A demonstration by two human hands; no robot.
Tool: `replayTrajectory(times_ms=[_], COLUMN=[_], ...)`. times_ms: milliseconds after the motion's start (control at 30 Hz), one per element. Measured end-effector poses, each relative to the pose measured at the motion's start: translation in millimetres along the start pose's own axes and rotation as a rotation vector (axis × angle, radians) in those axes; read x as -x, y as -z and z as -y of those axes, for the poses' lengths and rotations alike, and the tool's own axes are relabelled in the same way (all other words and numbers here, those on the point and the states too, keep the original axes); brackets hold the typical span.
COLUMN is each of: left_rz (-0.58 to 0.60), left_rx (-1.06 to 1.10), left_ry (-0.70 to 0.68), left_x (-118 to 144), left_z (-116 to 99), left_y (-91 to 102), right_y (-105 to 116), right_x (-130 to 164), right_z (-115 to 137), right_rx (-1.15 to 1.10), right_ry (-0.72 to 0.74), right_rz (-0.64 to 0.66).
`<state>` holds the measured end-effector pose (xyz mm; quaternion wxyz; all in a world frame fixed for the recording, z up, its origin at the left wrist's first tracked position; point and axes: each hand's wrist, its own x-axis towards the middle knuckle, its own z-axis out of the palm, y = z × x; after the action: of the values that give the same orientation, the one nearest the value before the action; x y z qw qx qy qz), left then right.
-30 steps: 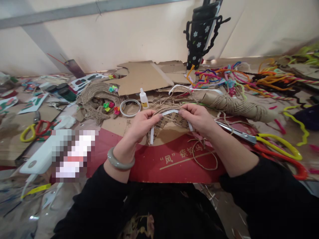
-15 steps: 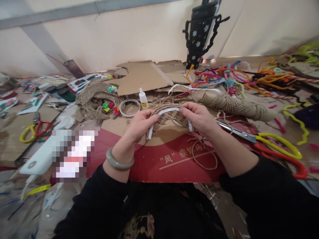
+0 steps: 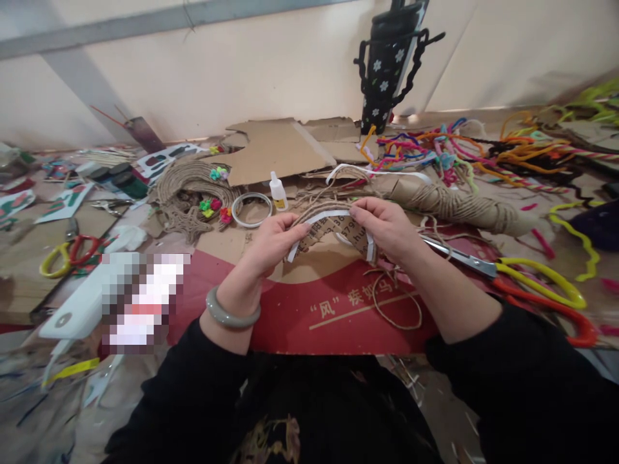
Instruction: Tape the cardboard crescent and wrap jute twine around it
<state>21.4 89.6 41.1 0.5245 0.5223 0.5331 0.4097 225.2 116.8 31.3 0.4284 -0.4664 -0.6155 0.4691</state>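
My left hand point(image 3: 271, 243) and my right hand point(image 3: 387, 227) together hold a small curved cardboard piece point(image 3: 336, 229) with printed numbers. A white tape strip point(image 3: 325, 217) runs along its upper edge, and brown jute twine point(image 3: 323, 207) lies over that edge between my fingertips. My left wrist wears a grey-green bangle point(image 3: 231, 310). A loose loop of twine point(image 3: 396, 303) hangs below my right hand onto the red cardboard sheet point(image 3: 309, 316).
Scissors with yellow and red handles point(image 3: 532, 283) lie to the right, another pair point(image 3: 62, 254) to the left. A glue bottle point(image 3: 278, 191), a tape ring point(image 3: 251, 209), twine bundles point(image 3: 191, 187), colourful pipe cleaners point(image 3: 435, 151), cardboard scraps point(image 3: 275, 151) and a black bottle point(image 3: 389, 67) stand behind.
The cardboard piece has tilted, so its printed face shows more. My left fingers have slid slightly along the taped edge; both hands stay in place.
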Motion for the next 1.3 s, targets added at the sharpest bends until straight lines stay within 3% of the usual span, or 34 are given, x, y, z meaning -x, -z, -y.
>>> replayTrajectory(times_ms=[300, 933, 1200, 1300], left_rz=[-0.055, -0.039, -0.103, -0.160], left_rx=[0.073, 0.037, 0.130, 0.162], left_ry=[-0.004, -0.046, -0.075, -0.098], left_x=[-0.6, 0.6, -0.6, -4.0], left_z=[-4.7, -4.0, -2.7, -0.6], left_y=[-1.1, 1.9, 2.1, 5.2], right_y=[2.7, 6.3, 5.1, 4.7], right_x=[-4.2, -10.7, -11.1, -6.9], right_z=[-5.3, -4.7, -6.7, -3.2], right_rx=[-0.023, -0.188, -0.198, -0.151], right_ry=[0.012, -0.011, 0.008, -0.034], right_rz=[-0.099, -0.302, -0.309, -0.242])
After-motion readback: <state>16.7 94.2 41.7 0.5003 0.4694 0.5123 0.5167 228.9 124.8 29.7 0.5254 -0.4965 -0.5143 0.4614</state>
